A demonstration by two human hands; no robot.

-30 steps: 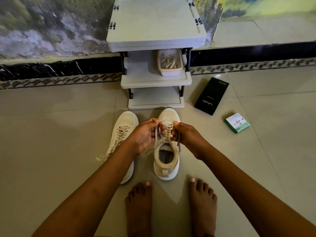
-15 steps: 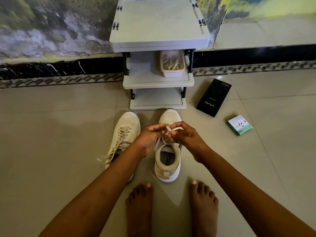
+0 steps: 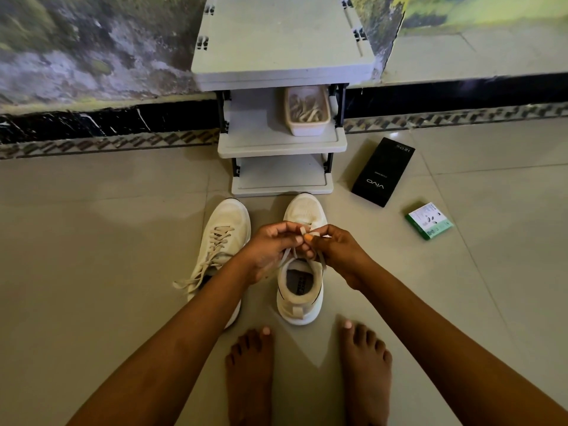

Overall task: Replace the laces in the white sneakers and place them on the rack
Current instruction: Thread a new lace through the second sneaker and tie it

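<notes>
So, the grey plastic three-tier rack (image 3: 281, 41) stands against the wall, both white lace-up sneakers on the tiled floor right in front of it. The left sneaker (image 3: 219, 241) has loose laces trailing out. Over the right sneaker (image 3: 302, 290), the left hand (image 3: 270, 250) and right hand (image 3: 341, 252) meet, fingers curled, pinching its cream flat lace (image 3: 304, 232) between them.

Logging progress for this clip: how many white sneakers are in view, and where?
2. The left sneaker lies on the floor with loose laces, partly behind the forearm. The right sneaker stands beside it, before the rack, its lace pinched by both hands. None visible on the rack.
</notes>
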